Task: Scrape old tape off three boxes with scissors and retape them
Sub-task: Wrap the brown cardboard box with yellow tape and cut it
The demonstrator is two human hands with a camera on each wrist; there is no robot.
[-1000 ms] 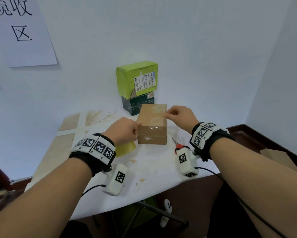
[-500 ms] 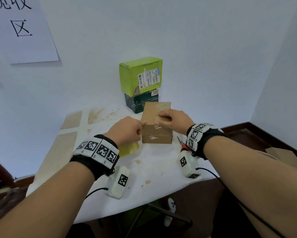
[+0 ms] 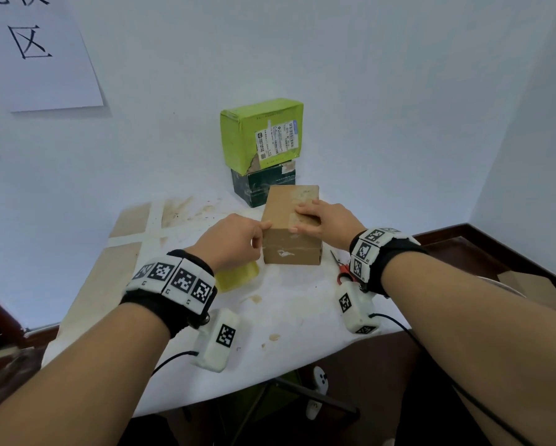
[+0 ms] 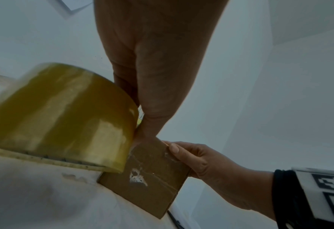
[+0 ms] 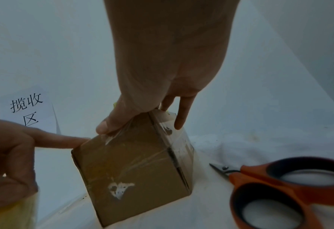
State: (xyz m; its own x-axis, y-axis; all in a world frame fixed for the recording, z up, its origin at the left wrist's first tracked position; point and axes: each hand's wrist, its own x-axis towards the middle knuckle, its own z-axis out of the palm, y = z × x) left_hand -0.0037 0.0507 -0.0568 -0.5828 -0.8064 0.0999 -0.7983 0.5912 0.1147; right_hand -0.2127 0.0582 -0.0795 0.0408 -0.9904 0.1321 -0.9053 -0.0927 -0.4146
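On the table (image 3: 283,304): brown box (image 3: 291,249) stands between both hands; a green box (image 3: 260,133) sits stacked on a dark box (image 3: 260,188) by the wall, well apart from the hands.
Left hand (image 3: 235,241): curled round the tape roll (image 4: 60,117), forefinger stretched out to touch the brown box's upper left edge.
Right hand (image 3: 323,220): laid over the top of the brown box, thumb and fingers spread and fairly straight, pressing clear tape (image 5: 172,128) down across the top and over the side.
Scissors (image 5: 283,187): lying on the table just right of the brown box, in nobody's grip.
Step in hand: looks like retaping, with the fresh strip being smoothed flat; I cannot tell whether it is already cut free of the roll.
Done, by my reckoning: scraping of the brown box, since a torn white patch shows on its front and new film lies over it.
Left to do: finishing this strip, then likely the green and dark boxes; the green one has a ragged tear near its label, though whether either has been worked on I cannot tell.
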